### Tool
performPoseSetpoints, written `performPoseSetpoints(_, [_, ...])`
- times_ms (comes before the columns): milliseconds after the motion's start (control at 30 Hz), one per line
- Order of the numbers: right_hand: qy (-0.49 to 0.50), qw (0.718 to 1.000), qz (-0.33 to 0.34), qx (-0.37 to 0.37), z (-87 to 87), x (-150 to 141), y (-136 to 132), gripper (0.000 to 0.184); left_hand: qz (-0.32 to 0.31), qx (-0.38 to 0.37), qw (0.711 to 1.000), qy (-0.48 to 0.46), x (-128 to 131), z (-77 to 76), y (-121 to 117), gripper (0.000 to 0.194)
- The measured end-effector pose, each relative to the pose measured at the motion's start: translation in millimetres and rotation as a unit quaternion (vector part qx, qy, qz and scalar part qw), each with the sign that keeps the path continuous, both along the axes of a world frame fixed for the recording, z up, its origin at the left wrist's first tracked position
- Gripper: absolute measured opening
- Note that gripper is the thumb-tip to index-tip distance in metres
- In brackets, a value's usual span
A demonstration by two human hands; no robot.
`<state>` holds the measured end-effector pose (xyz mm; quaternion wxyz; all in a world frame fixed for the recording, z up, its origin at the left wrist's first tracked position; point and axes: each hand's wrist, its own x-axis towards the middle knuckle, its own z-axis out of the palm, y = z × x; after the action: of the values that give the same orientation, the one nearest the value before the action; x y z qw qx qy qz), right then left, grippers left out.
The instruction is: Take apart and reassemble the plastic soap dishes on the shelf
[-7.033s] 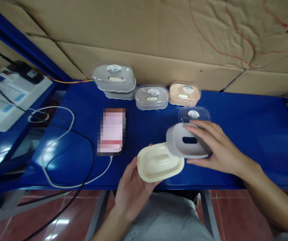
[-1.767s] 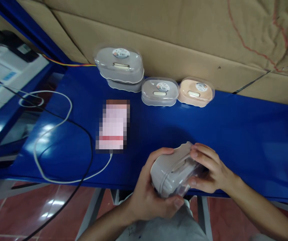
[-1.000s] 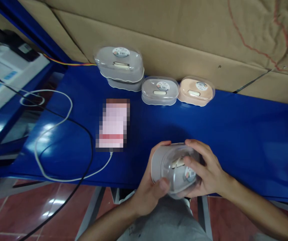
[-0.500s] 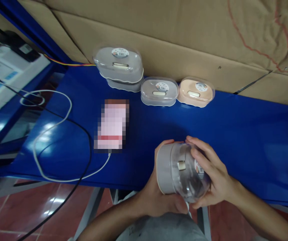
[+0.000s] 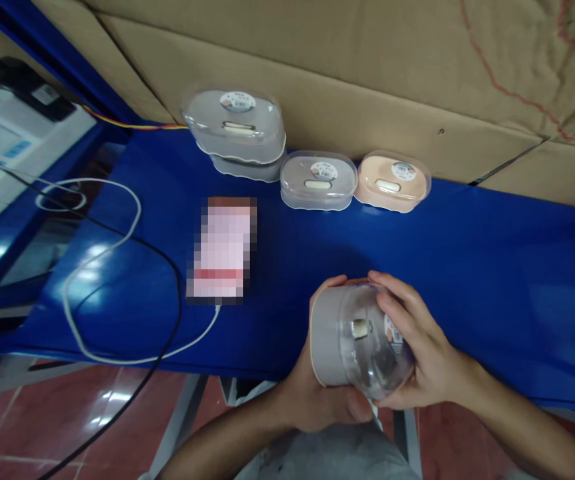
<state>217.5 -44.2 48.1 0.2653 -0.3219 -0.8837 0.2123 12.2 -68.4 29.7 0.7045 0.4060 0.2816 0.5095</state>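
Between my two hands, above the table's front edge, is a grey box with a clear lid (image 5: 330, 337), tipped on its side so the lid faces right. My left hand (image 5: 320, 397) wraps round the grey base, thumb along the near side. Round the clear lid, my right hand (image 5: 425, 347) is closed, its fingers over the far side. A small cream tab and a round label show on the lid. Parts of both hands' fingers are hidden behind the box.
Along the cardboard wall (image 5: 317, 73) stand a stacked grey box (image 5: 240, 127), a smaller grey box (image 5: 317, 190) and a peach box (image 5: 392, 183), all clear-lidded. A blurred-out phone (image 5: 222, 247) lies left on the blue table (image 5: 492, 267), with a white cable (image 5: 140, 360) and a black cable (image 5: 180, 287).
The held box and both hands have shifted very slightly left. My right hand sits a little closer to my left; the other boxes stay in place.
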Motion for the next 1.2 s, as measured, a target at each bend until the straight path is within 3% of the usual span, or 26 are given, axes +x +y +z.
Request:
performPoseSetpoints(100, [-0.030, 1.000, -0.007, -0.008, 3.7, 5, 4, 0.112, -0.017, -0.020, 1.000, 0.003, -2, 0.2, -3, 0.106])
performPoseSetpoints(200, [-0.058, 0.996, -0.062, 0.005, 6.4, 22, 13, 0.108, -0.028, -0.059, 0.998, -0.001, -5, -5.4, -5, 0.093])
performPoseSetpoints(367, [-0.109, 0.979, -0.168, 0.040, 10.1, 84, 31, 0.101, 0.002, -0.066, 0.996, 0.059, -34, -16.3, -15, 0.068])
performPoseSetpoints(533, [-0.191, 0.944, -0.268, 0.036, 6.6, 153, 57, 0.085, 0.096, -0.014, 0.981, 0.165, -65, -18.9, -32, 0.040])
performPoseSetpoints(633, [-0.211, 0.936, -0.278, 0.034, 2.3, 173, 82, 0.078, 0.127, 0.073, 0.950, 0.276, -74, -17.5, -36, 0.030])
performPoseSetpoints(833, [-0.269, 0.926, -0.256, 0.070, 5.6, 184, 126, 0.074, 0.130, 0.272, 0.838, 0.455, -88, -14.6, -28, 0.038])
performPoseSetpoints(933, [-0.293, 0.912, -0.284, 0.048, 7.7, 189, 137, 0.072, 0.119, 0.318, 0.794, 0.505, -93, -17.7, -25, 0.039])
performPoseSetpoints(1100, [-0.293, 0.908, -0.300, 0.001, 9.3, 185, 138, 0.083, 0.100, 0.333, 0.776, 0.526, -95, -24.1, -21, 0.037])
performPoseSetpoints(1200, [-0.249, 0.917, -0.310, 0.017, 19.7, 157, 139, 0.088, 0.088, 0.341, 0.778, 0.520, -94, -25.4, -19, 0.036])
